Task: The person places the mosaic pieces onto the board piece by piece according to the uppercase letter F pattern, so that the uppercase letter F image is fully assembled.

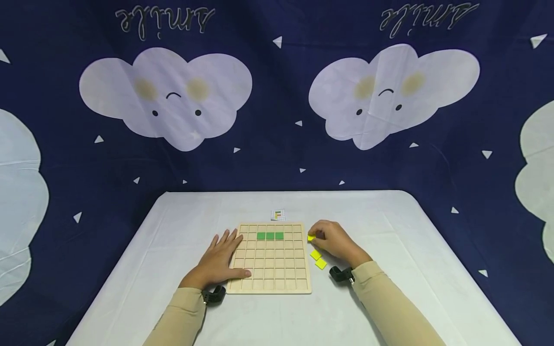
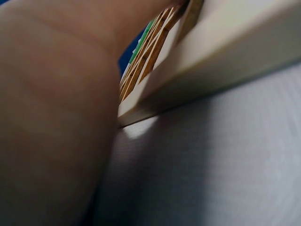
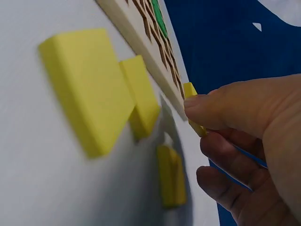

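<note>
A square wooden grid board (image 1: pixel 268 292) lies on the white table, with three green tiles (image 1: pixel 270 236) in a row in its upper cells. My left hand (image 1: pixel 218 262) rests on the board's left edge, fingers spread and thumb reaching over the lower cells. Just off the board's right side, my right hand (image 1: pixel 335 240) pinches a thin yellow tile (image 3: pixel 189 89) between thumb and fingertips. More yellow tiles (image 1: pixel 316 254) lie on the cloth below that hand; the right wrist view shows three, the nearest tile (image 3: pixel 87 89) large and overlapping another.
A small printed card (image 1: pixel 278 215) with a coloured grid pattern lies just beyond the board's far edge. Behind the white-covered table (image 1: pixel 195 206) hangs a dark blue cloth (image 1: pixel 277 96) printed with clouds. Each wrist wears a black strap device (image 1: pixel 342 275).
</note>
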A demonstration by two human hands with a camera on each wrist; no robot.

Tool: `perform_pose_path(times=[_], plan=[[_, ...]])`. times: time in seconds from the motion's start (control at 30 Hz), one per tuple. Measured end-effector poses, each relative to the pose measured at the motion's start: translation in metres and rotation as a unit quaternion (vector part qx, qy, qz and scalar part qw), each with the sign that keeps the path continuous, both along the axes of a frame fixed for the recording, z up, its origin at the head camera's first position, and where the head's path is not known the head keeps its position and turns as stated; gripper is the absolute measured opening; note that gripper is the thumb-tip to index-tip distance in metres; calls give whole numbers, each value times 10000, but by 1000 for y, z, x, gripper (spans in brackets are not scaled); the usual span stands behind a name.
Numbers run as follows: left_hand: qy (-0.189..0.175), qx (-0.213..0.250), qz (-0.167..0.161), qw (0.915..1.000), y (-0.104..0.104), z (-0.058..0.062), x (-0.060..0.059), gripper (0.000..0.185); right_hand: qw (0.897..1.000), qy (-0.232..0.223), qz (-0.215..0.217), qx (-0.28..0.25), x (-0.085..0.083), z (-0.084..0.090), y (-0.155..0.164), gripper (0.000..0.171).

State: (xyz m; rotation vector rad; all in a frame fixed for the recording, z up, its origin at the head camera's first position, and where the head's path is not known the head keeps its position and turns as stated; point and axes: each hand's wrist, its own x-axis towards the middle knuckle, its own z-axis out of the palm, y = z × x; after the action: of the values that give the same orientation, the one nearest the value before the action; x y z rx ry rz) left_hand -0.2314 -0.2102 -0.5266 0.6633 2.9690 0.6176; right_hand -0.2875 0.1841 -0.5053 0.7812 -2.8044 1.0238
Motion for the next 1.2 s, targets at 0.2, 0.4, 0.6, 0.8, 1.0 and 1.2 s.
perform_pose_path(times=[0.2,0.4,0.6,0.8,1.0,1.2], plan=[[4,-59,2,10000,-1,-1,-1,122,9998,111,157,96,-8,8,-15,18],[-14,0,-10,10000,1,0,-1,122,9993,211,305,65,-15,14,-32,17],[-12,-25,-5,10000,-1,1,0,122,9996,-43,266,83,-19,18,-49,17],[38,7,-27,10000,-2,0,-1,122,9992,-108,384,21,-23,21,-66,17],[-39,-19,-6,10000,-2,0,-1,122,9979,-17,639,89,-26,22,-81,18],[-85,44,26,10000,-1,0,0,122,9966,-35,826,59,-24,23,-93,18]])
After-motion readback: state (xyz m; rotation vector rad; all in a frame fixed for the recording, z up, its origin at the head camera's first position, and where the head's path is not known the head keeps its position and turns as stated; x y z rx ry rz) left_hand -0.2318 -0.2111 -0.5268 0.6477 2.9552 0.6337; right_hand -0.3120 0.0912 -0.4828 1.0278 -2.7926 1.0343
